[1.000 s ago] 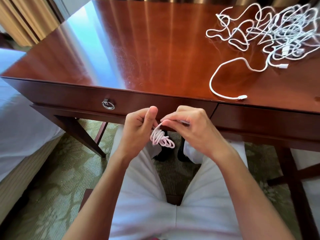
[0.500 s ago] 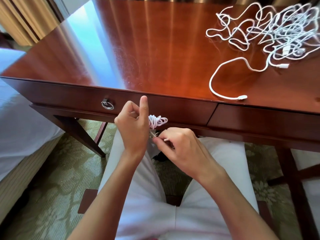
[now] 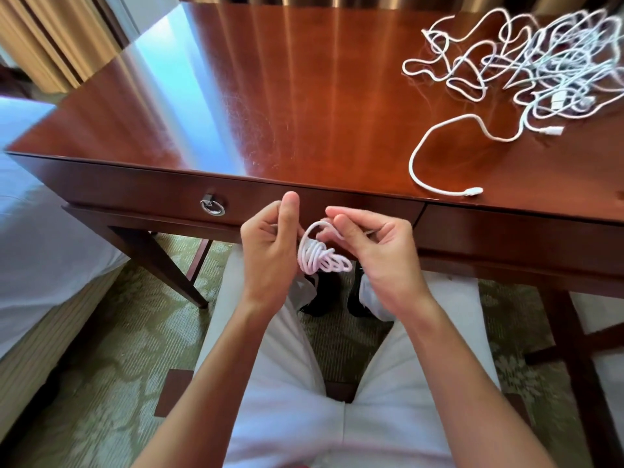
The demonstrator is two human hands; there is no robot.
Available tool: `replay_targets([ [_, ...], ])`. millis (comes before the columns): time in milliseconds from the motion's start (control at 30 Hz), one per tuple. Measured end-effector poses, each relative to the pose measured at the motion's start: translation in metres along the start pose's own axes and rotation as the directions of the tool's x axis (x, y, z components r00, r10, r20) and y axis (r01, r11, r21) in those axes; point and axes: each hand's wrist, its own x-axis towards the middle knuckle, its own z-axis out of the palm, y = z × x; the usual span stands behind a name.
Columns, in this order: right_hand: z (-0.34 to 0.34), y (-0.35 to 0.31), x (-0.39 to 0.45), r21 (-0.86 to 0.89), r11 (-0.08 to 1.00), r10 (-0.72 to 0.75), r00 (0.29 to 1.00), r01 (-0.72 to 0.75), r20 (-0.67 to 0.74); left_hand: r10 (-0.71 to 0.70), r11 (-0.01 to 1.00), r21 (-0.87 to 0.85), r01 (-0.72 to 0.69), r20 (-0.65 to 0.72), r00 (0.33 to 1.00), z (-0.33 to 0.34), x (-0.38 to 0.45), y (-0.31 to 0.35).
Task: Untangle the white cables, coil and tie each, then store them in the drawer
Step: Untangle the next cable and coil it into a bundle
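Observation:
A small coiled white cable (image 3: 320,256) hangs between my hands, just below the desk's front edge and above my lap. My left hand (image 3: 270,244) grips one side of the coil, thumb pointing up. My right hand (image 3: 374,241) pinches the cable's free end, which loops over the top of the coil. A tangled heap of white cables (image 3: 540,65) lies at the far right of the desk top, with one loose end (image 3: 472,191) trailing toward the front edge. The drawer (image 3: 135,194) in the desk front is shut, and its ring handle (image 3: 212,205) hangs left of my hands.
The glossy wooden desk (image 3: 270,96) fills the upper view. A bed (image 3: 40,238) stands close on the left. Desk legs (image 3: 169,265) and a crossbar at the right frame my knees. Patterned carpet lies below.
The coil, raised beside my left thumb half a second ago, now hangs lower between the hands. My right hand rose from under the coil to its upper right, carrying the free end over.

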Motion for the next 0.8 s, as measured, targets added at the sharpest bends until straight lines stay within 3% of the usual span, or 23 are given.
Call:
replay_targets([
  [100, 0.010, 0.020, -0.014, -0.268, 0.951, -0.171, 0.984, 0.153, -0.043, -0.078, 0.995, -0.065, 0.070, -0.129, 0.989, 0.003, 0.006, 0.001],
  [200, 0.027, 0.038, -0.028, -0.587, 0.778, -0.345, 0.933, 0.222, -0.104, -0.091, 0.994, -0.075, 0.078, -0.189, 0.978, 0.009, 0.009, -0.001],
  [267, 0.036, 0.044, -0.036, -0.704, 0.671, -0.406, 0.910, 0.231, -0.089, -0.103, 0.991, -0.107, 0.079, -0.244, 0.964, 0.012, 0.011, -0.002],
  [433, 0.040, 0.036, -0.041, -0.757, 0.583, -0.366, 0.927, 0.295, 0.080, -0.016, 1.000, -0.014, 0.011, -0.375, 0.927, 0.008, 0.022, -0.007],
  [533, 0.033, 0.026, -0.041, -0.835, 0.432, -0.337, 0.920, 0.340, 0.200, 0.062, 0.997, 0.061, -0.041, -0.403, 0.913, 0.005, 0.025, -0.007],
  [733, 0.026, 0.010, -0.041, -0.882, 0.104, -0.354, 0.846, 0.459, 0.398, 0.061, 0.996, 0.089, -0.026, -0.416, 0.907, 0.004, 0.027, -0.016],
  [800, 0.026, 0.008, -0.038, -0.845, 0.069, -0.352, 0.806, 0.530, 0.476, 0.095, 0.989, 0.142, -0.041, -0.397, 0.913, 0.005, 0.027, -0.017],
])
